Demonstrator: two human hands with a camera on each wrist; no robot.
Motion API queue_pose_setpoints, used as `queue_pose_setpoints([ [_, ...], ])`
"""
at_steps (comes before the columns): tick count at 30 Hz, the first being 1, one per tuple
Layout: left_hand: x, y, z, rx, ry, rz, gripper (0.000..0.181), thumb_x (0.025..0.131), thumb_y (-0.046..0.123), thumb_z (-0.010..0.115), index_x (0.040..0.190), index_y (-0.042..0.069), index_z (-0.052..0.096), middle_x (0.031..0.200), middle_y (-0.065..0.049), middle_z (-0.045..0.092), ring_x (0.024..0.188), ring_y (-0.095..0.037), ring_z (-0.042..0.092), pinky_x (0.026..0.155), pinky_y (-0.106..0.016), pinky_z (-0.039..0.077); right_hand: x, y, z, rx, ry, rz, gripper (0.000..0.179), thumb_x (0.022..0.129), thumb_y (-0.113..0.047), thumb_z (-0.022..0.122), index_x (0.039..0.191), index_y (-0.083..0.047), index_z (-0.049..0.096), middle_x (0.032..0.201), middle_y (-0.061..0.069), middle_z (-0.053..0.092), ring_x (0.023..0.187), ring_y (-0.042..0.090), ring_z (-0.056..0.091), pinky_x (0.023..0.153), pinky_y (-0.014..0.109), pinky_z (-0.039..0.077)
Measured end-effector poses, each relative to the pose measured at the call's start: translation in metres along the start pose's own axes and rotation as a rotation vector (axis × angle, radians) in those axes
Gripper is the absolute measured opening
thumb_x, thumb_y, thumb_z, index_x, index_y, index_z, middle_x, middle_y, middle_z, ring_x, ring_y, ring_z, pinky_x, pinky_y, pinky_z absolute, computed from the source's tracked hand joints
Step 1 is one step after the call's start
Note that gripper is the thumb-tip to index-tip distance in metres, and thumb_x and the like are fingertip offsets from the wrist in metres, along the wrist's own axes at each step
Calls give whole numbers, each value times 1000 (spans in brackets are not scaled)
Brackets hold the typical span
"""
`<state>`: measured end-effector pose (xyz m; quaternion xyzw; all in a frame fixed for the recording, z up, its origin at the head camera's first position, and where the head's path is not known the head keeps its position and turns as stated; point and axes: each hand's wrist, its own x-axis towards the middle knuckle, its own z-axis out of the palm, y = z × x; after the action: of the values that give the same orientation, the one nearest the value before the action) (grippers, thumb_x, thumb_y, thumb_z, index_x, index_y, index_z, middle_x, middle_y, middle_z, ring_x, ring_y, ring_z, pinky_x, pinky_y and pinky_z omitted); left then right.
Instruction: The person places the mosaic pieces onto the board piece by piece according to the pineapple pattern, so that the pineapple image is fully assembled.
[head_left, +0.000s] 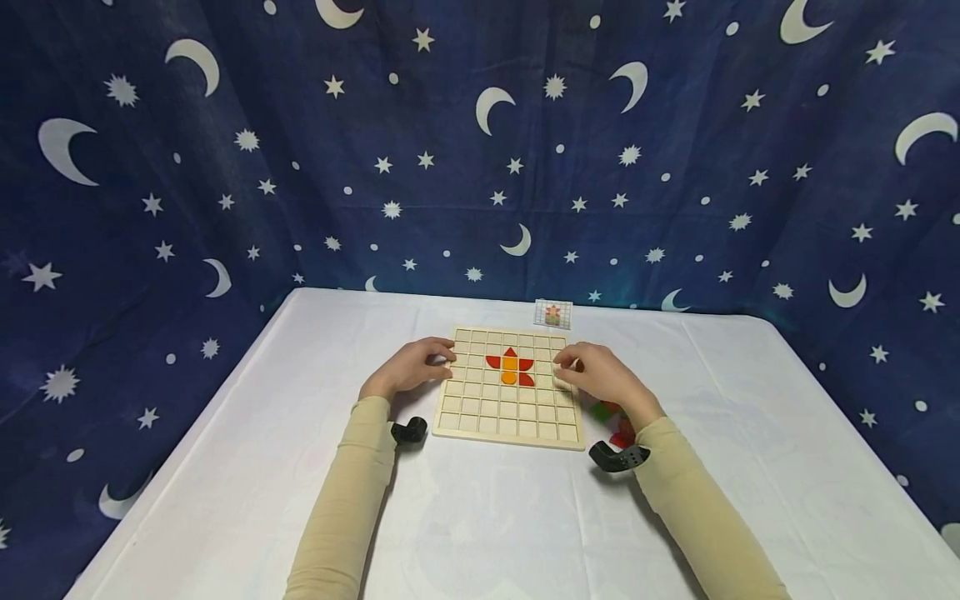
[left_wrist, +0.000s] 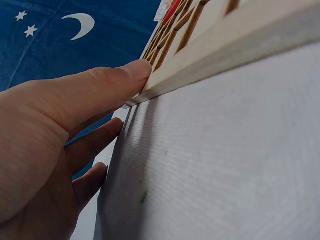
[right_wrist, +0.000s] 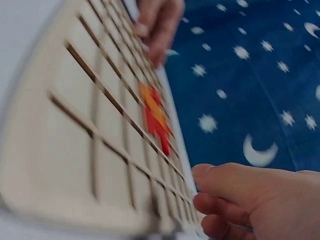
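A square wooden grid board point(head_left: 487, 425) lies on the white table. Near its middle, red pieces point(head_left: 527, 380) with curved edges and a red triangle surround an orange square and an orange round piece point(head_left: 509, 377). My left hand point(head_left: 416, 365) rests at the board's left edge, and its thumb point(left_wrist: 135, 72) touches the wooden rim in the left wrist view. Over the right side of the board hovers my right hand point(head_left: 600, 372), its fingers loosely bent. Thumb and fingertips point(right_wrist: 202, 172) lie close together in the right wrist view, with no piece showing between them.
Loose red pieces point(head_left: 622, 435) and a green piece point(head_left: 602, 411) lie right of the board, partly hidden under the right wrist. Behind the board is a small pattern card point(head_left: 553, 315) with a printed flower. A dark blue star-and-moon cloth point(head_left: 442, 167) hangs around the table.
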<state>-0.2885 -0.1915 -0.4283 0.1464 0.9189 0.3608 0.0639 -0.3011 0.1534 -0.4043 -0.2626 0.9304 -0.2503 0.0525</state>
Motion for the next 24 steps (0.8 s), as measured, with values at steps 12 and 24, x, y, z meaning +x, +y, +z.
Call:
queue_pose_setpoints([
  [12,1,-2,0,21,7,11,31,87,17,75,116,7,69,145,-9,50,139,-29,38,116,-43,29,-32,40,-35,-26,-156,191,29,90,-22,69,112,-3,67,96,7,66,81,21,55,70,30,53],
  [24,-1,-1,0,19,8,28,32,87,17,75,116,6,69,145,-9,50,139,-29,38,116,-43,29,-30,39,-23,-64,-162,162,21,90,-22,69,101,-5,65,78,1,60,70,17,52,63,28,47],
])
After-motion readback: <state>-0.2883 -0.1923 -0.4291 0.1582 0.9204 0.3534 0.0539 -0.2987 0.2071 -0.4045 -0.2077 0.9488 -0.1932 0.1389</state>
